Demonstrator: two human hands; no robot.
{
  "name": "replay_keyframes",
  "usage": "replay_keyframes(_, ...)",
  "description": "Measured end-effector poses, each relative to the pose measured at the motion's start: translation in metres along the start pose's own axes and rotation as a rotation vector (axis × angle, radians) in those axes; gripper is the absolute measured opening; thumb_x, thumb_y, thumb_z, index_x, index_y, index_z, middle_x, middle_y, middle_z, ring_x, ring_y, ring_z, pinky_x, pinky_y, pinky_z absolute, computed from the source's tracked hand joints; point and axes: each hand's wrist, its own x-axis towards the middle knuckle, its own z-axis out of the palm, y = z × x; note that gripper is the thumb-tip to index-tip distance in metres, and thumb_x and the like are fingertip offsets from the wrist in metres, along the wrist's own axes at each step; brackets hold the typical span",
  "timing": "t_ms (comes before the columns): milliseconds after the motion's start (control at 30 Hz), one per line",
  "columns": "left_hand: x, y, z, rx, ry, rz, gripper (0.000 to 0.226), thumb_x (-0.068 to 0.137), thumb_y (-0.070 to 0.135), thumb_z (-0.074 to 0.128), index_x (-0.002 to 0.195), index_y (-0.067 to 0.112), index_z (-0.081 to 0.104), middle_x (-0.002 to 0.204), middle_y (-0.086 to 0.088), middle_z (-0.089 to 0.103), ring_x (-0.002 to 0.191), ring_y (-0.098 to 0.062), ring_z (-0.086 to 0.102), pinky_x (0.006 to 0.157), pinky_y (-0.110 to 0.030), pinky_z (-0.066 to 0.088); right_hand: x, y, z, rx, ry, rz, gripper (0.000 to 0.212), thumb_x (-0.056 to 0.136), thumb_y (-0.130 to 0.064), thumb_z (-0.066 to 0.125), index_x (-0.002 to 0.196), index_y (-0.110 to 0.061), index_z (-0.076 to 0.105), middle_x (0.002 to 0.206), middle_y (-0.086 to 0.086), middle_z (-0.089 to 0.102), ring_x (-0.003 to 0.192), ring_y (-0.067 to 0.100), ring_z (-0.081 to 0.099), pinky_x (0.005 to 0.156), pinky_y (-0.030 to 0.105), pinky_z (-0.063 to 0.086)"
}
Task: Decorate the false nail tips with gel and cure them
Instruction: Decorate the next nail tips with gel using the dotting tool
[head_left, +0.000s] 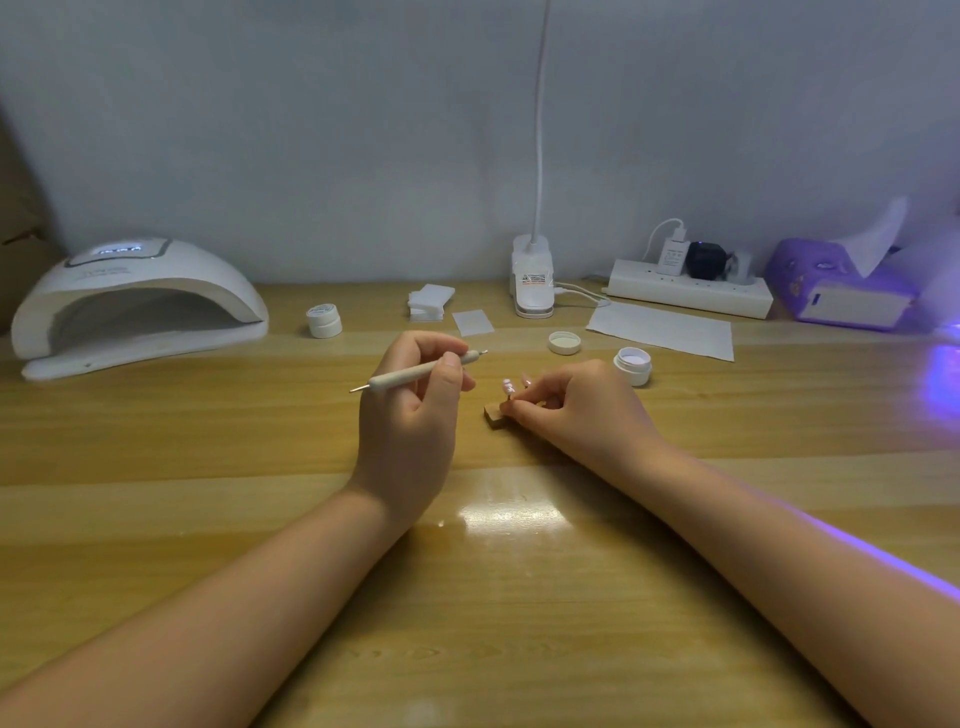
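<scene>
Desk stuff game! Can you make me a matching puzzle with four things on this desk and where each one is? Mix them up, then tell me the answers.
Things:
1. dotting tool
2. wooden nail stand
3. nail lamp
4. open gel jar

Places:
A. far left of the desk, by the wall
B. held in the left hand
C. just behind the right hand, its lid off beside it
D. under the right hand's fingertips

Pairs: 1-B, 2-D, 3-A, 4-C
</scene>
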Motion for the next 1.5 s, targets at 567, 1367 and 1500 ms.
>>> replay_keyframes(567,0.0,0.001,-0.001,-0.032,0.009,-0.015,0.016,0.089,0.024,0.047,0.093,0.018,0.061,0.079,-0.003,0.066,0.078,-0.01,0.064,0.073,-0.025,0.051,0.013,0.05,-0.066,-0.238,0.361,0.014,0.046,0.086,-0.033,0.063,0.125,-0.01,0.056,0.118,0.008,0.057,0.108,0.024,0.053,0.091,0.043,0.048)
replay_keyframes(1367,0.005,0.033,0.0,-0.007,-0.085,0.089,0.011,0.091,0.028,0.051,0.09,0.023,0.061,0.073,-0.003,0.064,0.072,-0.025,0.06,0.066,-0.037,0.05,0.014,0.047,-0.059,-0.01,0.25,-0.019,0.066,0.074,-0.027,0.08,0.131,-0.02,0.047,0.1,-0.01,0.058,0.096,0.008,0.054,0.083,0.02,0.045)
replay_keyframes(1500,0.013,0.045,-0.003,0.117,-0.105,0.205,0.017,0.099,0.024,0.052,0.084,0.023,0.057,0.067,0.0,0.061,0.059,-0.011,0.056,0.053,-0.019,0.046,0.008,0.005,-0.053,-0.07,0.177,-0.203,0.068,0.072,-0.027,0.081,0.13,-0.016,0.047,0.101,-0.006,0.061,0.096,0.014,0.057,0.086,0.031,0.051)
